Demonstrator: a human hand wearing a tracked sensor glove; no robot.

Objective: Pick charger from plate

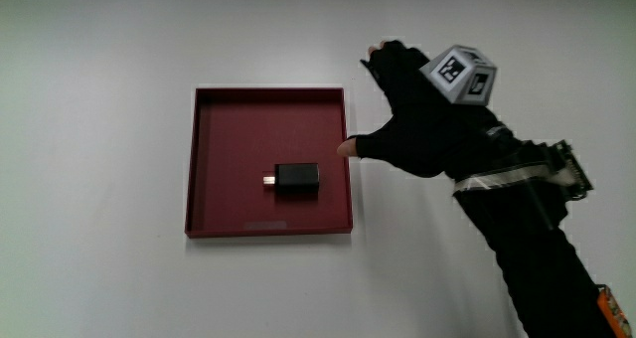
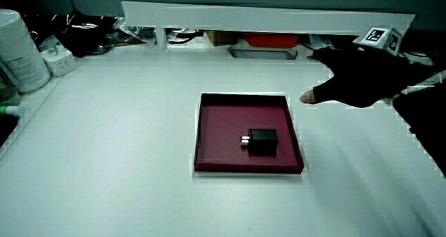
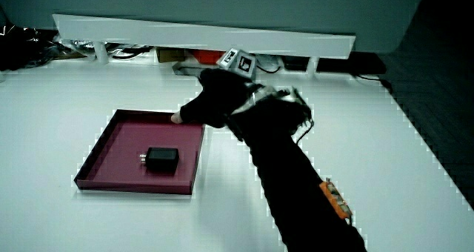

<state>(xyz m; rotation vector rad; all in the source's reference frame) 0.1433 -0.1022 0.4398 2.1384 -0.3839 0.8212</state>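
A small black charger (image 1: 296,180) with metal prongs lies flat in a square dark red plate (image 1: 214,139). Both side views show the charger (image 2: 263,141) (image 3: 161,158) inside the plate (image 2: 209,122) (image 3: 107,144), in the part nearer the person. The hand (image 1: 417,129) in its black glove hovers beside the plate's edge, not over the charger. Its fingers are spread and hold nothing, the thumb tip pointing at the plate's rim. In the side views the hand (image 2: 355,80) (image 3: 215,100) is just off the plate's rim. A patterned cube (image 1: 462,75) sits on its back.
A low white partition (image 2: 265,17) runs along the table's edge farthest from the person, with cables and boxes under it. A white cylindrical container (image 2: 17,52) and a small white adapter (image 2: 59,59) stand near a table corner. The black-sleeved forearm (image 1: 527,239) stretches toward the person.
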